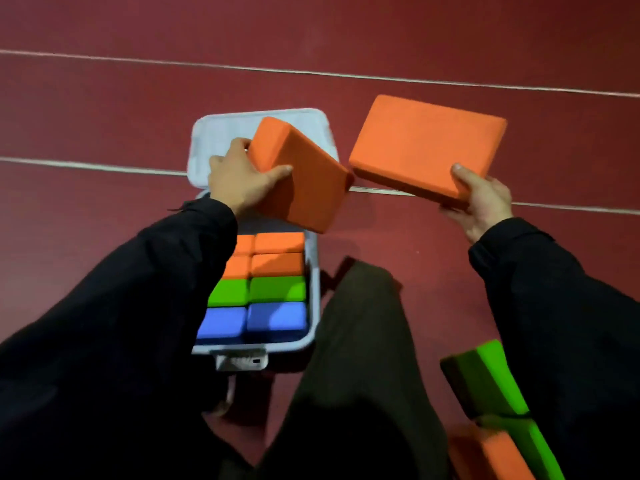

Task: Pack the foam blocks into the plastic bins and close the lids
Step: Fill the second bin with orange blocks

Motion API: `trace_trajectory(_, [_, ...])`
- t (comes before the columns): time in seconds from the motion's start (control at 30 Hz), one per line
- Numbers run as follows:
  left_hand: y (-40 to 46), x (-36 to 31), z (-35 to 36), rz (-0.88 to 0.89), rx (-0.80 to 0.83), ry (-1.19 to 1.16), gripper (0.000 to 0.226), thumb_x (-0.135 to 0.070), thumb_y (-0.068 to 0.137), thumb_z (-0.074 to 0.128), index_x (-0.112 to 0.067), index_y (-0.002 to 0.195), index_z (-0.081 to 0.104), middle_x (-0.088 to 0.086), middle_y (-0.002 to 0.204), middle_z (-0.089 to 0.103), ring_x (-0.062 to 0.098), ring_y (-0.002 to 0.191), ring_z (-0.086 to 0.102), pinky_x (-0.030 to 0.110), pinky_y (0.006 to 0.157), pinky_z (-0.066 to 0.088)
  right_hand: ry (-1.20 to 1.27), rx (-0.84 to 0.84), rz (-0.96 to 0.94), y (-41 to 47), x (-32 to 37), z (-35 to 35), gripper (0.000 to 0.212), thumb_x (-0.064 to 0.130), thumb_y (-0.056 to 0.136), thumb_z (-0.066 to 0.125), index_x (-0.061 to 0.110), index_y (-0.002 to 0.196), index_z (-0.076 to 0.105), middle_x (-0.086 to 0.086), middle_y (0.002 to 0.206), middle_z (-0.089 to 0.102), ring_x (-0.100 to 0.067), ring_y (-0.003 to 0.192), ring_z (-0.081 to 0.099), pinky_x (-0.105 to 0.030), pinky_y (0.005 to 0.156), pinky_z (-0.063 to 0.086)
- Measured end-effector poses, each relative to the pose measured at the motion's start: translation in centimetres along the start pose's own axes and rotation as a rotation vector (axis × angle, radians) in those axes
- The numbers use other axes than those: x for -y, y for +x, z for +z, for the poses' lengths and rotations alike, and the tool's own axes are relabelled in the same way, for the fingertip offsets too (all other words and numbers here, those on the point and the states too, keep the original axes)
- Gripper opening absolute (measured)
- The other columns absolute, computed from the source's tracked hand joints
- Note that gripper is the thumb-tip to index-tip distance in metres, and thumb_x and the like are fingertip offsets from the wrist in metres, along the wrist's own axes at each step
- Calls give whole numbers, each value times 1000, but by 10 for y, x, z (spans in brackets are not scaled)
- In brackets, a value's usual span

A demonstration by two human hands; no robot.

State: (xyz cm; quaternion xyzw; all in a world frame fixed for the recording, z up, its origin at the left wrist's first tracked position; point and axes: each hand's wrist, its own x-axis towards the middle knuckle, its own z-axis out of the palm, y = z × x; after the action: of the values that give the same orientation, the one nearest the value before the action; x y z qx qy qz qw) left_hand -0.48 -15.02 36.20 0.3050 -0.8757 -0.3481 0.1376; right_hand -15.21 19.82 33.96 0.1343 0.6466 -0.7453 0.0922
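Head view shows the left hand [239, 178] gripping an orange block [304, 178] by its near end, thumb on top and fingers curled round the far edge, tilted above the bin [313, 296]. Right hand [485, 199] pinches a second orange block [426, 147] at its near corner — thumb on top, fingers beneath — out over the floor, right of the bin. Risks, as I judge them: the two blocks nearly touch and could knock together; the corner pinch may let the flat block droop or slip; a block set crooked could keep the lid [214, 140] from shutting. Inside, orange, green and blue blocks stand in rows — more lie near the right sleeve.
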Motion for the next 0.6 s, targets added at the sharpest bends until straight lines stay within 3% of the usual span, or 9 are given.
trace_trajectory(0.13, [11,73,-54,-52,-112,201,84,-61,76,76,-18,140,43,18,133,56,40,131,39,50,107,34,-229,115,-99,-2,-26,98,86,31,74,86,19,147,43,-1,131,62,-23,112,66,-46,91,57])
trace_trajectory(0.23, [33,123,-76,-5,-151,379,85,-60,77,74,-16,142,42,18,135,55,45,123,42,55,100,36,-481,194,-275,5,-51,159,96,37,62,89,23,146,44,-2,134,59,-21,117,61,-45,103,52])
trace_trajectory(0.3, [50,149,-80,82,-152,517,84,-56,78,73,-13,142,40,20,134,55,46,118,43,55,96,38,-650,257,-385,8,-66,197,97,34,65,89,24,149,42,-7,137,55,-24,122,57,-45,106,49])
trace_trajectory(0.47, [89,196,-63,361,-60,791,87,-44,77,71,-8,147,34,18,136,50,42,114,44,53,97,43,-910,392,-566,23,-117,261,94,24,75,86,22,155,37,-13,143,45,-29,134,44,-36,115,35])
trace_trajectory(0.6, [119,217,-32,440,63,831,90,-46,78,73,-6,149,35,19,139,52,41,116,45,52,91,43,-1033,438,-601,47,-152,281,94,22,75,85,21,155,37,-11,141,44,-29,136,39,-35,116,30])
